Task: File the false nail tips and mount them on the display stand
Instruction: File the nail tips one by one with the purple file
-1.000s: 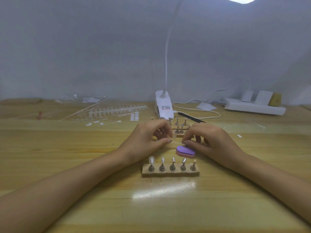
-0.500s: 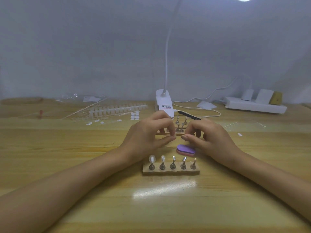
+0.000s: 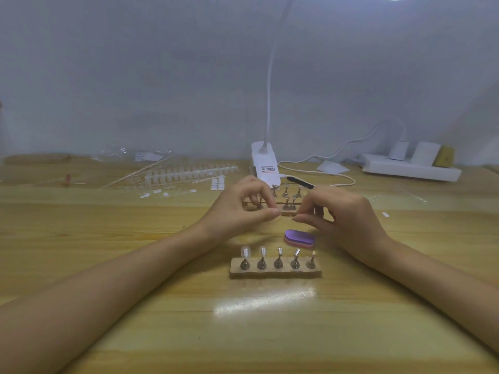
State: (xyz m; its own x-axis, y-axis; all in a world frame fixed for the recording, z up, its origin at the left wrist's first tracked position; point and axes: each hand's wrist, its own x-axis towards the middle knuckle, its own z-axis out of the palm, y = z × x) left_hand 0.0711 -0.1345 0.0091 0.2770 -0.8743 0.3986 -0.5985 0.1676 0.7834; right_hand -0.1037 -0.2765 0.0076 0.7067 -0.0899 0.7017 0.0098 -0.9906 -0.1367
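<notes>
A wooden display stand [image 3: 275, 272] with several metal holders lies in front of me. Its two leftmost holders carry clear nail tips [image 3: 245, 251]. A purple and pink file block [image 3: 299, 236] lies just behind it. Above the block, my left hand [image 3: 240, 211] and my right hand [image 3: 343, 214] meet fingertip to fingertip, both pinching a tiny clear piece [image 3: 286, 216] too small to identify. A second stand [image 3: 286, 205] with bare holders sits behind the hands, partly hidden by them.
A white clip lamp base [image 3: 264, 163] and its cable are at the back centre, with a black tool [image 3: 299, 182] beside it. A white power strip [image 3: 410, 168] is back right. Strips of clear nail tips [image 3: 189, 174] and loose tips lie back left.
Both hands have lifted a little off the table and shifted farther back. My right hand has come away from the purple block.
</notes>
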